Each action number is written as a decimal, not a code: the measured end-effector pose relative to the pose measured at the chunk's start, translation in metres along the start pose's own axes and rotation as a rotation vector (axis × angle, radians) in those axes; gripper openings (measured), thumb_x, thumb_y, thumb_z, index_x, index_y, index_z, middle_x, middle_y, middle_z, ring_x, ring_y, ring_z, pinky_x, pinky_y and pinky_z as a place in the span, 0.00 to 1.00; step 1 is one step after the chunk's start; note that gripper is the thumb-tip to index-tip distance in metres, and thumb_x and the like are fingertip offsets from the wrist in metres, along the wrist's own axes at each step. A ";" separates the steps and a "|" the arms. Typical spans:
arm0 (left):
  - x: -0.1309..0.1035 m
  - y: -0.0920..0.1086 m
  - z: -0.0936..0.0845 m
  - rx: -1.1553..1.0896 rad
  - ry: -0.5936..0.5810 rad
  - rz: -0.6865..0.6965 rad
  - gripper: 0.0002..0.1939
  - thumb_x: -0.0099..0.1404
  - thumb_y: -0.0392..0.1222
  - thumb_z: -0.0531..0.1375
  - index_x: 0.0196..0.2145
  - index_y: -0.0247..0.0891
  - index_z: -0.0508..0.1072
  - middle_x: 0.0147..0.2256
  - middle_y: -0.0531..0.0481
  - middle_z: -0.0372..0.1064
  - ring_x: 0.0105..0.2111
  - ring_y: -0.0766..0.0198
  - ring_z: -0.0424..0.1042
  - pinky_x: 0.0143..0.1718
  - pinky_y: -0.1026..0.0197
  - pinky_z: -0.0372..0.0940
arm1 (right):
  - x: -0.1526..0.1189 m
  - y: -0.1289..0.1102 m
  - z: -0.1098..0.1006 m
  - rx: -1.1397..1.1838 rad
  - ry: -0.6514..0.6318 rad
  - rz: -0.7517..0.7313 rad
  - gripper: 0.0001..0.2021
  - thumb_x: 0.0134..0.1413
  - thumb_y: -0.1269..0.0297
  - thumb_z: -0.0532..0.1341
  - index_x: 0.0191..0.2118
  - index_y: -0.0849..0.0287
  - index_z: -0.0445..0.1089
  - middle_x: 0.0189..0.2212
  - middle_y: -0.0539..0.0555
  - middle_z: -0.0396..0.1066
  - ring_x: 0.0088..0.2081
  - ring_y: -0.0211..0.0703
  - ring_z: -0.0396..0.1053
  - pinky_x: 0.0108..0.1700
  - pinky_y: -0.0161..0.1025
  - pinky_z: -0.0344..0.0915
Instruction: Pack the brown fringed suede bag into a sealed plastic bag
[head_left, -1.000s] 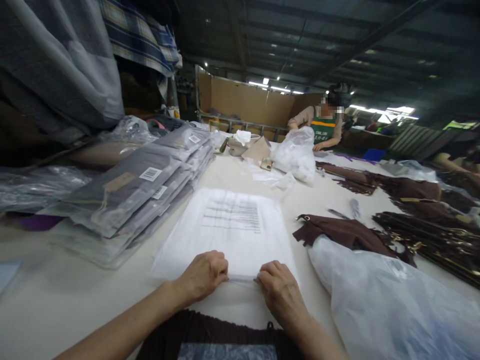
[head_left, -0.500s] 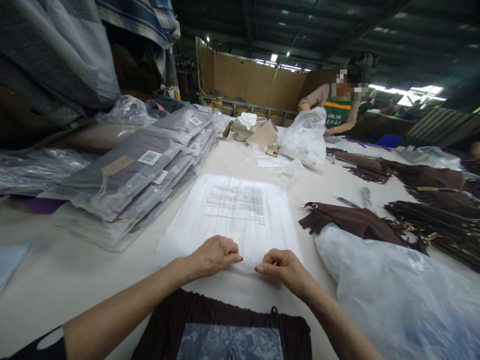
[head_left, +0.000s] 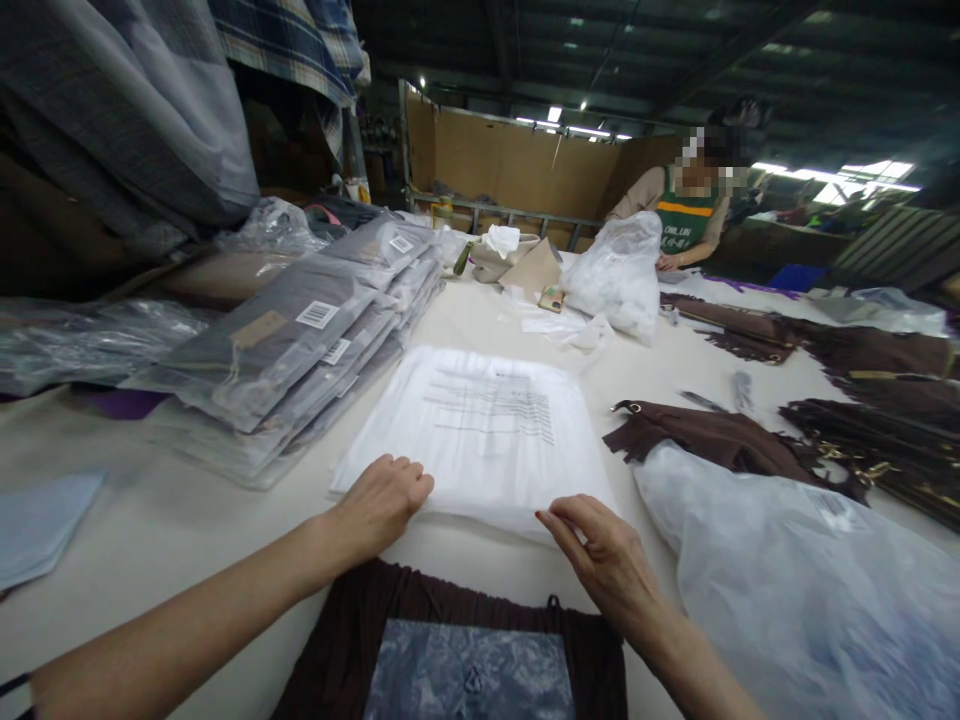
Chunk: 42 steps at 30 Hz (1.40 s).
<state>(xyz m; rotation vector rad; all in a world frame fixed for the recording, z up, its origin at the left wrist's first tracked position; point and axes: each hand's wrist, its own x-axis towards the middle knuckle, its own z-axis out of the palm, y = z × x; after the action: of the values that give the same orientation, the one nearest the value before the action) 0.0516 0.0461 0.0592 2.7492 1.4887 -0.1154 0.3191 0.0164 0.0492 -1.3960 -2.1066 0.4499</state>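
Observation:
A stack of white plastic bags (head_left: 480,460) printed with dark text lies flat on the table before me. At its near left edge my left hand (head_left: 386,502) is closed in a fist, knuckles up, on the top bag's rim; its fingertips are hidden. My right hand (head_left: 596,540) pinches the near edge toward the right between thumb and fingers. Just below the bags, closest to me, is a dark brown gathered garment (head_left: 337,640) with a grey-blue patterned sheet (head_left: 472,670) on top.
Grey garments in clear bags with barcode labels (head_left: 292,325) are piled at left. On the right are a full translucent bag (head_left: 795,580) and brown fringed pieces (head_left: 712,440) with metal clasps. Beyond a stuffed clear bag (head_left: 619,280), a co-worker (head_left: 686,220) stands across the table.
My hands have moved apart along the bag's near edge, the left one to the left and the right one to the right. The view has shifted slightly.

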 end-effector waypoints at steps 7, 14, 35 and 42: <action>-0.009 0.008 -0.004 0.099 0.205 -0.060 0.11 0.52 0.22 0.50 0.28 0.35 0.67 0.23 0.47 0.67 0.26 0.56 0.69 0.28 0.58 0.62 | -0.004 -0.040 0.012 -0.174 0.049 -0.155 0.20 0.51 0.60 0.62 0.47 0.62 0.60 0.38 0.57 0.68 0.38 0.49 0.65 0.39 0.44 0.59; -0.005 0.033 -0.014 0.160 0.318 0.028 0.10 0.59 0.26 0.50 0.25 0.36 0.66 0.19 0.50 0.65 0.21 0.58 0.67 0.23 0.59 0.58 | 0.027 -0.080 0.044 -0.513 -0.034 -0.225 0.09 0.52 0.69 0.58 0.41 0.61 0.65 0.31 0.53 0.69 0.33 0.47 0.63 0.36 0.43 0.55; -0.067 -0.010 0.025 -1.441 0.462 -0.973 0.07 0.48 0.40 0.62 0.25 0.34 0.69 0.22 0.52 0.66 0.14 0.72 0.59 0.10 0.70 0.43 | -0.065 0.016 0.007 0.982 0.335 0.933 0.24 0.24 0.52 0.71 0.31 0.59 0.68 0.09 0.38 0.48 0.12 0.26 0.42 0.13 0.27 0.39; -0.055 -0.012 0.031 -1.699 0.611 -0.913 0.11 0.44 0.41 0.65 0.22 0.37 0.67 0.24 0.55 0.67 0.25 0.68 0.69 0.30 0.66 0.68 | -0.061 0.030 0.007 1.130 0.424 0.899 0.23 0.17 0.55 0.74 0.26 0.56 0.67 0.24 0.46 0.69 0.26 0.35 0.67 0.29 0.33 0.68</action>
<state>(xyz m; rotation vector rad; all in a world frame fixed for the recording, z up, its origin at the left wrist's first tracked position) 0.0093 0.0054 0.0326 0.7003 1.4953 1.3143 0.3541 -0.0272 0.0107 -1.3902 -0.5209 1.2783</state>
